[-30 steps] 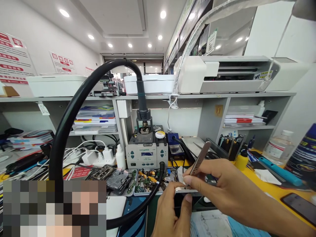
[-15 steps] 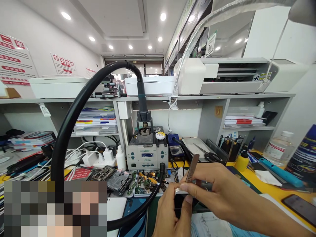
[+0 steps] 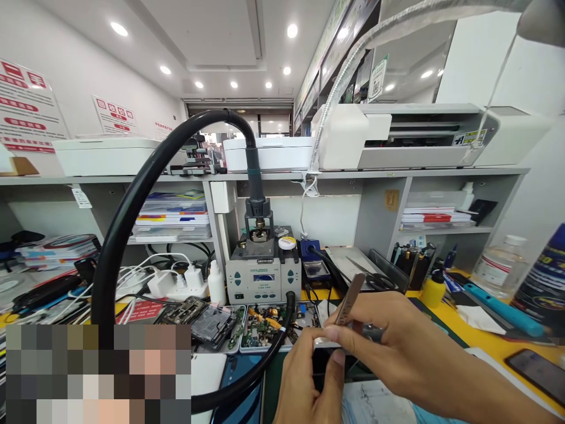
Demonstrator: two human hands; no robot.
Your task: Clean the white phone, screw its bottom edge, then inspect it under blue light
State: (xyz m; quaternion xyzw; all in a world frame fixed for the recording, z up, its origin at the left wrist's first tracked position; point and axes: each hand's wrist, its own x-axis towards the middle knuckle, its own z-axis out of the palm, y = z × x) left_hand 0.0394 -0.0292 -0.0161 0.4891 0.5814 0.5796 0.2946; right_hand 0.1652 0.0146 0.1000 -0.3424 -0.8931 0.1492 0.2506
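At the bottom centre my left hand (image 3: 309, 383) grips a phone (image 3: 324, 353) held upright, thumb against its top edge. My right hand (image 3: 388, 347) reaches in from the right and pinches metal tweezers (image 3: 348, 299), whose upper end sticks up and whose tips point down at the phone's top edge. Both hands touch above the blue mat (image 3: 238, 388).
A hot-air rework station (image 3: 262, 272) with a thick black hose (image 3: 128, 224) stands behind. Parts trays (image 3: 265, 327) with circuit boards, chargers (image 3: 176, 280), bottles (image 3: 498, 262), a tool holder (image 3: 410, 259) and another phone (image 3: 536, 371) crowd the yellow bench. Shelves hold white machines (image 3: 410, 132).
The tweezers have swung from a long slant to a shorter, steeper angle, and my right hand has shifted slightly lower toward the phone. My left hand has stayed put.
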